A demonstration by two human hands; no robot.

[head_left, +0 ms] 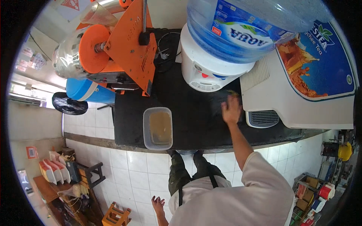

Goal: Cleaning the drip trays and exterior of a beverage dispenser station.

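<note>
My right hand (231, 109) is down on the black tabletop (196, 124), in the gap between the white water dispenser (211, 71) and the beige drink machine (298, 90). At its fingertips a small yellow-green thing (232, 93), apparently a sponge, sticks out; the fingers hide most of it. The black surface beside the hand has a wet-looking sheen. My left hand (158, 205) hangs low beside my body, away from the table, with its fingers loosely apart and nothing visible in them. A translucent plastic tub (146, 128) holding murky brown water stands near the table's front edge.
An orange machine (130, 49) with a round drum stands at the table's back left, beside a loose plug and cable (164, 55). A big blue water bottle (241, 34) sits upside down on the dispenser. An orange stool (117, 215) is on the tiled floor.
</note>
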